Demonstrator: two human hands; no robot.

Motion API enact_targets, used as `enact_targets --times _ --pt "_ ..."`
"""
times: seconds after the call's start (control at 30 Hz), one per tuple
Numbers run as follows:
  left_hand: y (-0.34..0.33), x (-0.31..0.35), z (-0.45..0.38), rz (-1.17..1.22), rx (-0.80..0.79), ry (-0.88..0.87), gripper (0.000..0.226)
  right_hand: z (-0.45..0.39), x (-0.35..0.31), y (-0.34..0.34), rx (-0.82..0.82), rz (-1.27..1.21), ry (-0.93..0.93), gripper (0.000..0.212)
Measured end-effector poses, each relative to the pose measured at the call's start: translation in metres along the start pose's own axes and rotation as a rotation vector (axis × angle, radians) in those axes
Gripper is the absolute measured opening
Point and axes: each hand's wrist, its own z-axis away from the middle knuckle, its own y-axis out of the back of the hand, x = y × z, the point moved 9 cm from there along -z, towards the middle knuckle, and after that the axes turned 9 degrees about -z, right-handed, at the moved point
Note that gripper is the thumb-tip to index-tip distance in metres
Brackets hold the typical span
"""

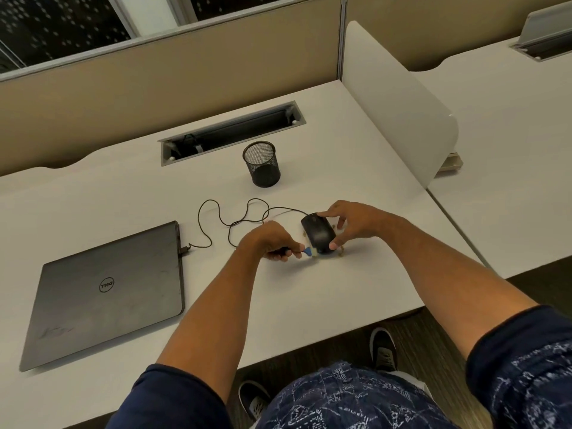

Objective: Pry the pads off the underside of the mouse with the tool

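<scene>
A black wired mouse (pixel 318 233) lies on the white desk (pixel 309 289), held tilted on its side by my right hand (pixel 349 222), with fingers at its far end and thumb at its near end. My left hand (pixel 272 243) is closed around a tool with a dark handle and a blue tip (pixel 307 251). The tip touches the mouse's near left edge. The pads themselves are too small to make out. A few small tan bits lie on the desk beside the mouse.
The mouse cable (pixel 235 221) loops across the desk to a closed grey laptop (pixel 108 292) at the left. A black mesh pen cup (pixel 262 164) stands behind the mouse. A cable slot (pixel 232 133) lies farther back, and a white divider panel (pixel 399 100) stands on the right.
</scene>
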Motion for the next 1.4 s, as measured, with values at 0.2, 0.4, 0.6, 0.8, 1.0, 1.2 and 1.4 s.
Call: enact_targets --times 0.2,0.4,0.6,0.8,1.0,1.2,1.4 --pt "0.017 -0.006 -0.003 0.407 0.163 -0.029 0.027 0.0 0.002 0.0 0.0 0.006 -0.006 0.097" --pt "-0.001 -0.006 -0.006 0.275 0.127 0.011 0.027 0.001 0.001 0.0 0.003 -0.005 -0.004 0.096" --pt "-0.011 -0.004 -0.004 0.064 0.027 -0.05 0.027 0.002 0.0 0.0 0.004 -0.01 -0.002 0.097" --pt "-0.022 0.01 0.008 -0.097 -0.1 -0.073 0.029 0.006 -0.003 0.005 0.046 -0.033 0.007 0.094" --pt "0.005 0.038 0.013 0.096 0.033 -0.352 0.021 0.019 -0.015 0.028 0.311 -0.217 0.165 0.073" --pt "0.009 0.053 0.014 0.403 0.2 -0.402 0.022 0.021 -0.022 0.025 0.268 -0.542 0.195 0.018" --pt "-0.007 0.054 0.012 0.596 0.223 -0.346 0.018 0.022 -0.028 0.018 0.152 -0.644 0.218 0.023"
